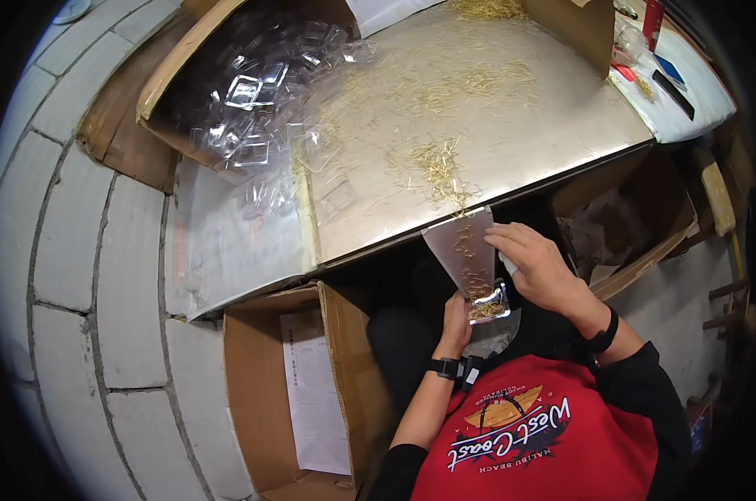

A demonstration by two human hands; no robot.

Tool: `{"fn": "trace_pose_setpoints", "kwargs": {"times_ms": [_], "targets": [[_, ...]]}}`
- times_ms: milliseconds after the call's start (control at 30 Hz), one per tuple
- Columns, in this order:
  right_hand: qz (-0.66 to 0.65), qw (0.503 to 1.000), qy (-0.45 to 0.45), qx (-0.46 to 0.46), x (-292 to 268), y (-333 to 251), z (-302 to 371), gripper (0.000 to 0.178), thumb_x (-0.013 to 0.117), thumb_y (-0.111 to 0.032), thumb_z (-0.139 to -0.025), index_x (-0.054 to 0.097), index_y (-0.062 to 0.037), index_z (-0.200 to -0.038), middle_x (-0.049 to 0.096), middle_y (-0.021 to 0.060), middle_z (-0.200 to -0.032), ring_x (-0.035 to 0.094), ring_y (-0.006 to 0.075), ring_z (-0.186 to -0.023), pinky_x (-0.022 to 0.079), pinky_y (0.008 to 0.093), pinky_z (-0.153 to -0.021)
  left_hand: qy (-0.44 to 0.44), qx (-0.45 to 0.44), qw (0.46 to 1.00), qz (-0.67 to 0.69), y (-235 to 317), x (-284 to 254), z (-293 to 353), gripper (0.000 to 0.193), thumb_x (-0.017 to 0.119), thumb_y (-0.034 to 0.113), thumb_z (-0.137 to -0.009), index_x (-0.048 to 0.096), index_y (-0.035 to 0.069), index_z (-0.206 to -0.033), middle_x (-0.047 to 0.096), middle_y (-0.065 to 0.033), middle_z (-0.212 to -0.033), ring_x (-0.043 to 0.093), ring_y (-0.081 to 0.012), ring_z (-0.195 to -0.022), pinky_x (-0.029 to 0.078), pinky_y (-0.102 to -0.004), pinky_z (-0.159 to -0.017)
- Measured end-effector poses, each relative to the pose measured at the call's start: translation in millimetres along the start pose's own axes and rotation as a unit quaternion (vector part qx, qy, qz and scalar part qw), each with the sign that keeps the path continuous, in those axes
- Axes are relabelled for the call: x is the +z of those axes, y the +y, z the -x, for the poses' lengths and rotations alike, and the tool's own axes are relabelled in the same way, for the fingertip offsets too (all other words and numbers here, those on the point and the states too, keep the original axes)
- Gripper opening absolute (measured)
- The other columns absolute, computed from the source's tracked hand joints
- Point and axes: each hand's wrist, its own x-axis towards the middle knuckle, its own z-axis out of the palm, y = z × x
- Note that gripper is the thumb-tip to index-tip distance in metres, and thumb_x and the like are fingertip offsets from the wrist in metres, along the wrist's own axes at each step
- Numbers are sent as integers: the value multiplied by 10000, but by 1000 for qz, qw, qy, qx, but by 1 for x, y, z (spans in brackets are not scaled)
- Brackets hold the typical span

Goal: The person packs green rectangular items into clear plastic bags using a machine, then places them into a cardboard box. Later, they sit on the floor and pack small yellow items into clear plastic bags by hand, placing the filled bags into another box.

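Metal-topped table (562, 125) stands before the seated person, with grey blocks (69, 250) along its left side. Nearest to the body, below the front edge of the table, the left hand (456, 324) holds a small clear box (501, 302) — its grip is narrow, closed at the left side of the box. Thin gold pieces (483, 312) lie in this box. Just above it, a pale tapered chute (449, 246) goes up to the front edge, with more pieces along its length. The right hand (538, 265) has its fingers extended against the right side of the chute; whether it pinches this side or only steadies it, I cannot tell.

Farther, a loose pile (443, 171) of the pieces lies near the front edge, above the chute, and others are scattered toward the far edge. At the far left corner, many clear cases (248, 92) lie in an open carton (165, 79).

I judge the step is filling the box through the chute — the next move calls for keeping the box steady under the narrow mouth, and guiding down the pieces still on the slope.
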Motion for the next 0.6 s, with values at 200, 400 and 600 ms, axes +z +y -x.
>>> {"fn": "trace_pose_setpoints", "kwargs": {"times_ms": [200, 400, 600], "targets": [[14, 996, -37, -76, 20, 45, -61, 409, 547, 39, -756, 548, -31, -1160, 540, 146, -1228, 473, 305, -1197, 401, 395, -992, 12, 10, 1000, 1, -15, -14, -14, 368, 323, 218, -955, 523, -45, -1117, 623, -160, -1025, 657, -245, -854, 558, -362, -717], [31, 997, -27, -65, 34, 27, -52, 455, 537, 34, -743, 537, -26, -1194, 532, 137, -1254, 462, 290, -1217, 395, 371, -1011, 12, 17, 1000, -6, 2, 1, 0, 394, 338, 283, -975, 521, -36, -1116, 623, -144, -1022, 655, -234, -848, 563, -354, -706], [36, 999, 7, -33, 30, 28, -41, 416, 515, 52, -738, 560, -16, -1146, 549, 151, -1222, 488, 301, -1184, 410, 372, -988, 3, 35, 999, -2, -7, -10, -9, 412, 349, 324, -972, 512, -18, -1134, 626, -131, -1004, 664, -229, -806, 578, -351, -591]]}}
